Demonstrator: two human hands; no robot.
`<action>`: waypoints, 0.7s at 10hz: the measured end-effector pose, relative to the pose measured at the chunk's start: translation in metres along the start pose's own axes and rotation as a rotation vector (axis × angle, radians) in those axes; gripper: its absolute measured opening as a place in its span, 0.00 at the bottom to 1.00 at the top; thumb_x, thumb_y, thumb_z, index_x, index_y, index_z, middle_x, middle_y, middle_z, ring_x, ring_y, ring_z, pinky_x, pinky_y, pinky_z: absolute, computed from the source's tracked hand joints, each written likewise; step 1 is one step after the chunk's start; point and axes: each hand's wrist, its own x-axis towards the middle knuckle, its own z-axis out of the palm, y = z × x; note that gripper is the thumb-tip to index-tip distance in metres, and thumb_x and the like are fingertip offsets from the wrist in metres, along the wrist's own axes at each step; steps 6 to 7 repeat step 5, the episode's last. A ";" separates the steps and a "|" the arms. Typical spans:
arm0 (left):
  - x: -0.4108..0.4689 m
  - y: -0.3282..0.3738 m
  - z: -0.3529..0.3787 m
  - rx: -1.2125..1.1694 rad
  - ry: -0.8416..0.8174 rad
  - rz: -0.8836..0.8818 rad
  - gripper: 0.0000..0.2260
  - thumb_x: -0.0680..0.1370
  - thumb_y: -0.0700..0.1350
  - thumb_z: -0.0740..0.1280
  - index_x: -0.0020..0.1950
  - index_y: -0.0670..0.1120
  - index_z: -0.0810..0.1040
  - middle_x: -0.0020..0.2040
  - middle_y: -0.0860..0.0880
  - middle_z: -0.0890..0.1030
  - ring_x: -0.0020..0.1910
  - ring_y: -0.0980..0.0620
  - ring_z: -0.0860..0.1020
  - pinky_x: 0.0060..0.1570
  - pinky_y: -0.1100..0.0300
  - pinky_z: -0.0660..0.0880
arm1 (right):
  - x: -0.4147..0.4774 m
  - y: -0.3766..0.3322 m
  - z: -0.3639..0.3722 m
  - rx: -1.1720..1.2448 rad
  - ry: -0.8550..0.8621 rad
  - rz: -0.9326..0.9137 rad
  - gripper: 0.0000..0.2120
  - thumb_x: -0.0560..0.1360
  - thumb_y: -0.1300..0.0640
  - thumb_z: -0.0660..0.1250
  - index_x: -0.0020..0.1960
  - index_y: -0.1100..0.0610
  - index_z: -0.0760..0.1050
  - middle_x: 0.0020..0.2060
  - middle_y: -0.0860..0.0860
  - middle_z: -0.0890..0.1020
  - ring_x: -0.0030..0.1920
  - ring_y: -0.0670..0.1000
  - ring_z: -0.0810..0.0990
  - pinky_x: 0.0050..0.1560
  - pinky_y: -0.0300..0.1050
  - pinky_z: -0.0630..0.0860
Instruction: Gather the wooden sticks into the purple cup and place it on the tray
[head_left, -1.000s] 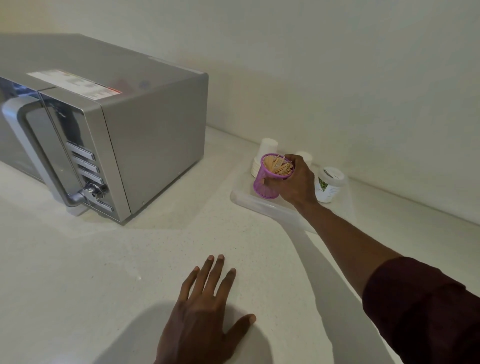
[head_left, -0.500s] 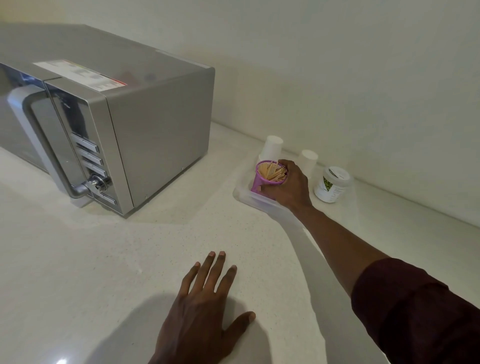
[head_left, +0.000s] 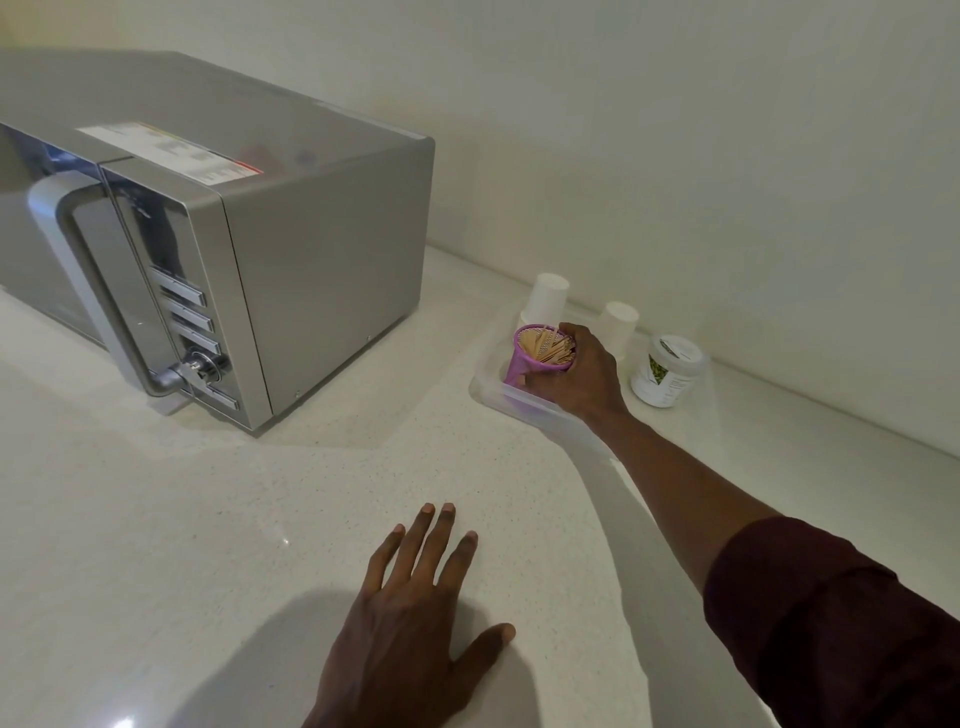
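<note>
Right hand wrapped around purple cup, fingers closed on its side. Cup filled with wooden sticks, positioned inside clear tray at its near-left corner; contact between cup base and tray floor not confirmable, base hidden behind the tray wall. Left hand spread flat on bench, fingers extended, holding nothing.

Placement judged nearly complete; release outstanding.

Risks noted. Cup slightly tilted; release before full seating likely to tip it and spill sticks across tray or bench. Sticks standing above the rim, close to the thumb; withdrawal of the hand could catch and drag some out. White paper cups just behind, white jar just beside the tray's right end; careless retreat of the wrist could knock either.

Markings. Jar label bearing a green motif, text too small to read. Sticker on top of microwave with red stripe, wording illegible. No brand legible anywhere.
</note>
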 end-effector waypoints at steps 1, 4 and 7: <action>-0.001 0.000 -0.002 0.024 0.019 0.031 0.42 0.77 0.78 0.56 0.79 0.49 0.74 0.83 0.44 0.65 0.82 0.42 0.64 0.74 0.37 0.71 | -0.001 0.000 0.000 0.033 -0.021 0.003 0.53 0.62 0.48 0.88 0.79 0.57 0.65 0.65 0.54 0.81 0.64 0.55 0.81 0.67 0.53 0.79; 0.001 0.000 -0.001 0.009 -0.104 -0.044 0.48 0.72 0.82 0.36 0.87 0.59 0.46 0.84 0.55 0.32 0.83 0.54 0.30 0.84 0.46 0.40 | -0.033 0.000 -0.018 -0.006 0.082 -0.040 0.55 0.66 0.46 0.85 0.83 0.58 0.59 0.77 0.57 0.70 0.75 0.57 0.72 0.72 0.56 0.73; 0.001 0.001 0.001 0.015 -0.108 -0.065 0.47 0.72 0.83 0.36 0.86 0.61 0.43 0.83 0.58 0.30 0.81 0.56 0.28 0.84 0.48 0.37 | -0.050 0.001 -0.024 -0.018 0.129 -0.082 0.55 0.67 0.45 0.84 0.83 0.58 0.58 0.78 0.56 0.69 0.77 0.57 0.70 0.74 0.58 0.71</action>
